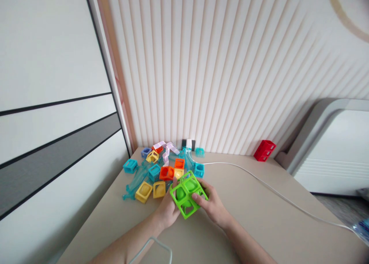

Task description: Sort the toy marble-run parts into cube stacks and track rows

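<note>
Green block cluster (pixel 187 194), held tilted in both hands above the near part of the table (pixel 245 202), with open square frames and rounded green inner parts facing up. Left hand (pixel 168 209) at its left side, grip closed around the edge and partly hidden behind it. Right hand (pixel 215 206) at its right side, grip closed likewise, with the thumb laid across the near face. Cannot tell how the hidden fingers rest underneath.

Just beyond the left hand, two yellow blocks (pixel 143 192) side by side. Behind these, a teal block (pixel 154 172) and an orange block (pixel 166 173), among see-through teal pieces (pixel 140 179). Farther back, a folded lilac strip (pixel 166 153) and a purple block (pixel 146 152). Another teal block (pixel 130 166) at the left of the pile. Well apart to the right, a red block (pixel 263 151) near the ribbed wall (pixel 201 64). Across the table, a white cable (pixel 261 182) from the pile toward the right edge. In front of the left forearm, a pale loop (pixel 170 252).
</note>
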Demonstrator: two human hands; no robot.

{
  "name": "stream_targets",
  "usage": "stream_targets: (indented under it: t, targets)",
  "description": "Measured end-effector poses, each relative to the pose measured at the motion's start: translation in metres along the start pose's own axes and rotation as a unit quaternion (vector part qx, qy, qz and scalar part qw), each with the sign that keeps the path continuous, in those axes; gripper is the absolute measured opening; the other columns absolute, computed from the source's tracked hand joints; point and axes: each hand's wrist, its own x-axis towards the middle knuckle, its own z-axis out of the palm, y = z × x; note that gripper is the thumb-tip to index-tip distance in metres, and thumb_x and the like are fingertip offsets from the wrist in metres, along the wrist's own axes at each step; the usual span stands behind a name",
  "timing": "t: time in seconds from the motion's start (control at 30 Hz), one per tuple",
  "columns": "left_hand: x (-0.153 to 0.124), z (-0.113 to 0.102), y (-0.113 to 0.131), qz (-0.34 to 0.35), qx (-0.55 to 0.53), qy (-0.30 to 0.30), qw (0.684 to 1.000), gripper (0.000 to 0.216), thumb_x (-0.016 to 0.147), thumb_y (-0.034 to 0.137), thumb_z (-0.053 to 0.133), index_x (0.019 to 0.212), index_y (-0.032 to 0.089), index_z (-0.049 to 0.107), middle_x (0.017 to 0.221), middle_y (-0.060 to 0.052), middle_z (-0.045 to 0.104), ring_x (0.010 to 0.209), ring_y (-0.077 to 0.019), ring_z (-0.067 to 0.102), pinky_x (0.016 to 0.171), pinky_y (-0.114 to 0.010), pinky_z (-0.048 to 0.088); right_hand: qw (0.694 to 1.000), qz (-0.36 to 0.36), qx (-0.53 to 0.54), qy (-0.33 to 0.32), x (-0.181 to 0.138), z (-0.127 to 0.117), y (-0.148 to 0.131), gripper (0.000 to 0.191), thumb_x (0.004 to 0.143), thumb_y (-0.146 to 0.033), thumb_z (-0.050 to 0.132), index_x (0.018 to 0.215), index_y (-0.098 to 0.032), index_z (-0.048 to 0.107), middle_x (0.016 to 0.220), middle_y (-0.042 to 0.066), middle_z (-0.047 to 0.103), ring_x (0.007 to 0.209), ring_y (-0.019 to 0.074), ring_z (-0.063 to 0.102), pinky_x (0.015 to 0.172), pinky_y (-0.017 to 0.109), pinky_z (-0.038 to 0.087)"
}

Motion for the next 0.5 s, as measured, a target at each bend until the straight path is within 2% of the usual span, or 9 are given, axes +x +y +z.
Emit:
stream_targets:
  t: [0.3,0.4,0.5]
  targets:
    - [-0.001,0.000,0.002,-0.009,0.009,-0.011,1.000,0.054,0.081,0.052,0.069,0.126,0.023,0.062,0.109,-0.012,0.074,0.113,-0.0344,0.064,0.090,-0.043,0.051,0.999,-0.002,0.001,-0.032,0.002,-0.003,-0.008,0.059,0.079,-0.053,0.074,0.127,-0.020,0.063,0.117,0.008,0.069,0.104,0.0285,0.063,0.096,0.041,0.049]
    - [-0.002,0.008,0.006,-0.005,0.004,-0.037,0.999,0.055,0.078,0.051,0.072,0.124,0.023,0.063,0.107,-0.011,0.075,0.112,-0.0340,0.064,0.090,-0.043,0.051,0.999,0.003,-0.008,-0.033,-0.001,-0.004,-0.013,0.058,0.085,-0.061,0.064,0.126,-0.020,0.065,0.118,0.009,0.069,0.104,0.0292,0.063,0.093,0.043,0.051]
    - [-0.004,0.016,0.010,-0.021,-0.010,-0.069,0.997,0.050,0.080,0.052,0.070,0.121,0.023,0.065,0.108,-0.011,0.075,0.110,-0.0336,0.066,0.090,-0.044,0.051,1.000,-0.001,-0.016,0.008,-0.003,-0.005,-0.014,0.059,0.089,-0.068,0.049,0.120,-0.023,0.070,0.117,0.010,0.070,0.112,0.0315,0.060,0.097,0.046,0.049]
